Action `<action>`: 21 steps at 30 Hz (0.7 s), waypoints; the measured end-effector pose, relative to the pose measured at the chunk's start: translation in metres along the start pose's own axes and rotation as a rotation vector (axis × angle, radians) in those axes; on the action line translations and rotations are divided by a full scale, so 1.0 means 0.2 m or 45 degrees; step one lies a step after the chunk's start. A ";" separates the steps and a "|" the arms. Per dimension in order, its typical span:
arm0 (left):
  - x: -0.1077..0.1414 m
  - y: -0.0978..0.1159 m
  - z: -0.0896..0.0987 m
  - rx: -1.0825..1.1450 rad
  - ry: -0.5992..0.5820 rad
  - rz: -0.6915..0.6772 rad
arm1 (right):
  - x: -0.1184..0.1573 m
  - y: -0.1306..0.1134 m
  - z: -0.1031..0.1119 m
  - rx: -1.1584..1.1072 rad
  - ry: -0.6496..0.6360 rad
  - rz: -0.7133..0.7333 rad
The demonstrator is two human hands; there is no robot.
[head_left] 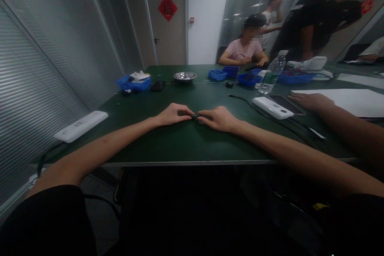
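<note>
Both my hands meet over the middle of the green table (180,144). Between their fingertips is a small dark piece (194,116), too small for me to name. My left hand (174,114) pinches its left end between thumb and fingers. From the other side, the thumb and fingers of my right hand (218,119) close on its right end. My fingers cover most of the piece.
Beyond my hands stand a metal bowl (185,77) and blue trays (217,74). White power banks (81,126) lie on both sides. On the right are a water bottle (272,73), a black cable (240,99) and another person's hand (315,101) on white paper (354,102).
</note>
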State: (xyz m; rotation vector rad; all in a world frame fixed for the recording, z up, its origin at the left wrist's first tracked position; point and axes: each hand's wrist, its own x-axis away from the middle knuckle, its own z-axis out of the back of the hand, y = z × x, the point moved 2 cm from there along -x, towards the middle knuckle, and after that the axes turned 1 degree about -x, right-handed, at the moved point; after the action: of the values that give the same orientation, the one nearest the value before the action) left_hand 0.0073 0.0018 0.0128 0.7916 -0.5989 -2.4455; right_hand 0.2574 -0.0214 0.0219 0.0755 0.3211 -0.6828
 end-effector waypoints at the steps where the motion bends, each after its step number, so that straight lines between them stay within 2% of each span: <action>1: 0.00 0.00 0.00 0.008 -0.006 0.008 | 0.00 0.01 0.00 -0.005 0.008 -0.011; 7: -0.01 -0.04 0.00 0.060 -0.071 0.070 | 0.01 0.03 -0.02 0.018 0.046 -0.053; 13: -0.02 -0.04 0.00 -0.024 -0.099 -0.028 | 0.00 0.02 -0.02 0.090 -0.036 -0.074; 21: -0.02 -0.14 0.03 -0.047 -0.072 0.132 | 0.01 0.08 0.00 0.111 -0.070 -0.120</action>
State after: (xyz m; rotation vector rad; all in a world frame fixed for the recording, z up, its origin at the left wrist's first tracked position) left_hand -0.0034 0.0278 0.0034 0.6619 -0.5993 -2.3841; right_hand 0.2692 -0.0101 0.0203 0.1248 0.2430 -0.7913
